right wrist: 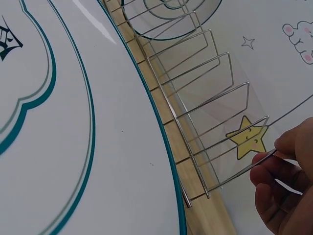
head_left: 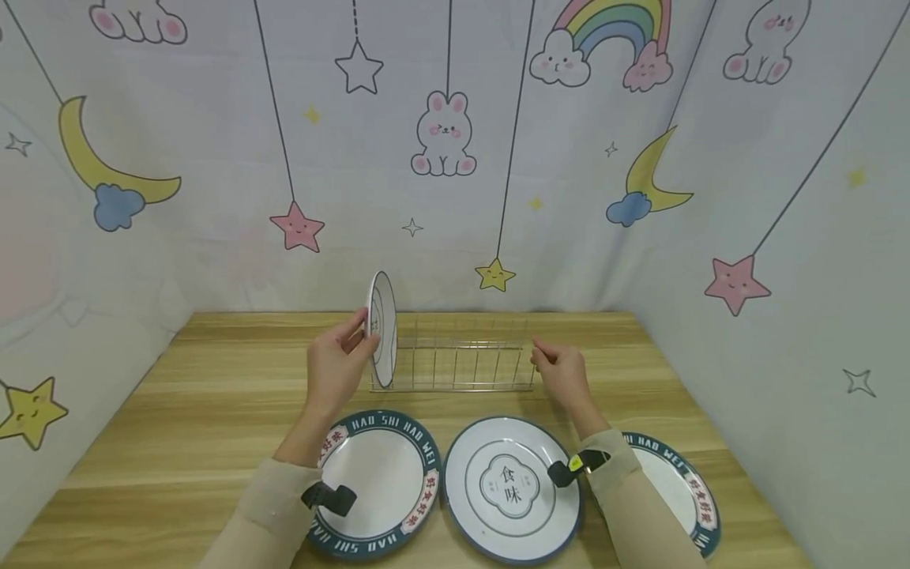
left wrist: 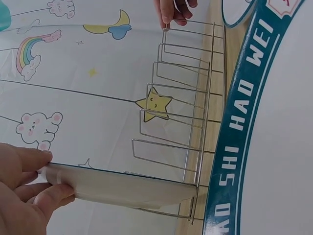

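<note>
A white plate (head_left: 384,330) with a thin dark rim stands nearly upright in the left end of a wire dish rack (head_left: 462,367). My left hand (head_left: 337,363) pinches its outer edge between thumb and fingers; in the left wrist view the plate (left wrist: 122,188) appears edge-on between the rack's wires. At the rack's other end, my right hand (head_left: 565,378) pinches the end wire, and the right wrist view shows thumb and fingertips (right wrist: 261,164) on that wire. The rack's middle slots hold no plate.
Nearer me lie a green-rimmed plate (head_left: 377,482) on the left, a white plate with a printed centre (head_left: 508,521) in the middle, and another green-rimmed plate (head_left: 678,482) partly under my right forearm. A printed cloth (head_left: 398,197) hangs behind the wooden table (head_left: 213,379).
</note>
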`<state>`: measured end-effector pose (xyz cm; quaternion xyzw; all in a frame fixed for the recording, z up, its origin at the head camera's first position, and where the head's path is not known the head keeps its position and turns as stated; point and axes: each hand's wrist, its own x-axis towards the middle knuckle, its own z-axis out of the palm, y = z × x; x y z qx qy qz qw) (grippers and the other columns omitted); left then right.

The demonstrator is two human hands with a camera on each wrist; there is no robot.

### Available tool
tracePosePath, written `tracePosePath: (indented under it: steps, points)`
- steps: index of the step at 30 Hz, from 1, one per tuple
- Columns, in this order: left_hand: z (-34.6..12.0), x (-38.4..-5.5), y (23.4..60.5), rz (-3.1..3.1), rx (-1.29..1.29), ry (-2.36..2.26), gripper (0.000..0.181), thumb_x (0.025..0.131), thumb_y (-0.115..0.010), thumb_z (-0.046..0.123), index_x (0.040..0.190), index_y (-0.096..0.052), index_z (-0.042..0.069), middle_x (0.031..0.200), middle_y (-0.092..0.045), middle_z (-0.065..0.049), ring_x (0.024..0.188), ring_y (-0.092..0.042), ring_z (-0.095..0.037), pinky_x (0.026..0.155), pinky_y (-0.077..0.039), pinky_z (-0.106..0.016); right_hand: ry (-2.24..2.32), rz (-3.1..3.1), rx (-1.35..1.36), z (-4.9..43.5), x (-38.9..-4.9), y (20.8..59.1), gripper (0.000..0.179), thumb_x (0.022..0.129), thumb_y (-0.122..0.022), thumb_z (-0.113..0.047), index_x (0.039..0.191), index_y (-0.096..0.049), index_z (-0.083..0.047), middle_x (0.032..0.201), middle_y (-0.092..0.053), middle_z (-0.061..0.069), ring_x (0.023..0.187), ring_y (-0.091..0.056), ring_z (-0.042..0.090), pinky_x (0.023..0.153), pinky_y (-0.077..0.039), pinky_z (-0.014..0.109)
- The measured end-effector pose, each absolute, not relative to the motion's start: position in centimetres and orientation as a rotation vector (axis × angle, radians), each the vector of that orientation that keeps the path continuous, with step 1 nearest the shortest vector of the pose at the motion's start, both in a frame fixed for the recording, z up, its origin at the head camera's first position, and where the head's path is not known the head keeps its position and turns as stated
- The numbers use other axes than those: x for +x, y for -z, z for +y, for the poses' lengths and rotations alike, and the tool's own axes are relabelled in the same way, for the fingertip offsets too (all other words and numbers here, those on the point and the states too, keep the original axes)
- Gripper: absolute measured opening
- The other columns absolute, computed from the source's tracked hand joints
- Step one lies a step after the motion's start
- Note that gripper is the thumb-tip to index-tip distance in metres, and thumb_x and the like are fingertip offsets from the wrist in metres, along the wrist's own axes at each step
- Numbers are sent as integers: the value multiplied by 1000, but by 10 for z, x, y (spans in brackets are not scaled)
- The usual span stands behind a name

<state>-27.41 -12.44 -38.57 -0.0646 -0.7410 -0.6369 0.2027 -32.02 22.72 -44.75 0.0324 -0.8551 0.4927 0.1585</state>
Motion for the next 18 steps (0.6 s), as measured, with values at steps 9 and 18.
tracePosePath:
  steps: [9, 18]
  points:
    - [-129, -277, 389, -2181, -221, 1703, 51, 84, -63, 2, 131, -48, 14, 132, -46, -7, 113, -51, -22, 80, -47, -19, -1417, -2454, 88, 225, -318, 446, 25, 88, -60, -14, 113, -65, -10, 81, -67, 9, 73, -64, 28, 56, -53, 24]
    - [-138, -271, 394, -2336, -191, 1603, 52, 87, -62, 21, 136, -42, 22, 138, -39, 3, 121, -43, -24, 85, -47, -26, -1408, -2461, 73, 222, -314, 443, 25, 88, -60, -14, 113, -65, -10, 74, -66, 7, 66, -64, 24, 52, -52, 24]
